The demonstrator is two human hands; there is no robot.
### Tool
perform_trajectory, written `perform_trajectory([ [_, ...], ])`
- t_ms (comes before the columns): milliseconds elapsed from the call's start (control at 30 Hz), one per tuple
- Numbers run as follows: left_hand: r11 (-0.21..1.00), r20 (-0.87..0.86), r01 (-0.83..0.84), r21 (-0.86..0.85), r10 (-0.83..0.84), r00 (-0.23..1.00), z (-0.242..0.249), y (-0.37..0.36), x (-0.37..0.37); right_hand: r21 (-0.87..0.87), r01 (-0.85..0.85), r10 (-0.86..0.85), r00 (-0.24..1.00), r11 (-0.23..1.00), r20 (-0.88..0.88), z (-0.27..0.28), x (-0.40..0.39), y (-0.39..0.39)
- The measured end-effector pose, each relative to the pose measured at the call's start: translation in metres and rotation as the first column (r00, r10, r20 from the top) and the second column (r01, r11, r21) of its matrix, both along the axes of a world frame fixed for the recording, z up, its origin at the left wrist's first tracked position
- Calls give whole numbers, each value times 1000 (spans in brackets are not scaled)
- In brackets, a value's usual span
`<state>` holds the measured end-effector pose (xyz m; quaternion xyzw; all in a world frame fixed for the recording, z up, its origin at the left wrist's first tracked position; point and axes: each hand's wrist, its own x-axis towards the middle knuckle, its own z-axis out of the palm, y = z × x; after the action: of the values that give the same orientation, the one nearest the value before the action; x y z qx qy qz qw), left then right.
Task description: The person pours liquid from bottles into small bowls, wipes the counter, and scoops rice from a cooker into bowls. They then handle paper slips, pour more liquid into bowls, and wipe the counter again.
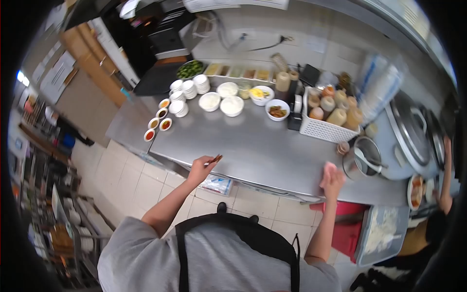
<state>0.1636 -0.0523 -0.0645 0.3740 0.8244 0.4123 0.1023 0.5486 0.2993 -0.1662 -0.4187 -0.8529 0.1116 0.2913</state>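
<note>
My left hand [198, 171] is closed in a pinch above the front edge of the steel counter [258, 151]. Between its fingers is a small brown strip [217, 159], whose kind I cannot make out. Farther right, my right hand [334, 185] grips a pink cloth [329, 173] at the counter surface, close to a steel pot [362, 163] with a ladle-like utensil in it. Beyond the hands stand white bowls of rice [231, 105], a bowl of brown food [277, 111] and a bowl with yellow strips [261, 94].
Stacked white cups [179, 108] and several small sauce cups [166, 124] stand at the left. A white basket [326, 130] holds squeeze bottles. Below the right edge are a red bin [345, 228] and a grey tub [362, 243]. Another person's arm [447, 170] reaches in at far right.
</note>
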Motion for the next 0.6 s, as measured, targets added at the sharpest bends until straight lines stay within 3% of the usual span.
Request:
perform_trajectory([
  [33,999,-5,17,-35,-18,1000,4,0,0,81,271,-282,938,959,201,-15,6,1],
  [67,997,-11,44,-69,-45,999,7,-1,-1,-21,394,-359,857,919,368,6,-1,-10],
  [167,999,40,51,-3,-51,998,0,-4,-9,59,445,-427,800,894,422,-5,-36,-7],
  [200,999,75,42,-18,-41,996,1,-5,-12,219,354,-414,830,909,375,-24,-47,-1],
  [233,999,73,40,-12,-39,997,1,-8,-15,224,353,-414,831,908,371,-16,-61,-8],
  [367,998,44,62,7,-62,997,-2,-15,-37,369,-45,-85,941,929,329,13,-151,-60],
  [433,1000,64,16,-6,-16,998,2,-21,-49,320,-109,29,969,941,244,-2,-195,-86],
  [500,998,66,35,52,-38,997,7,-25,-62,105,-272,220,911,957,350,6,-244,-120],
  [567,997,115,-12,78,3,993,7,-32,-83,393,-346,342,936,852,84,26,-284,-173],
  [600,996,154,-20,88,6,988,6,-36,-93,252,-472,421,877,845,230,44,-302,-195],
])
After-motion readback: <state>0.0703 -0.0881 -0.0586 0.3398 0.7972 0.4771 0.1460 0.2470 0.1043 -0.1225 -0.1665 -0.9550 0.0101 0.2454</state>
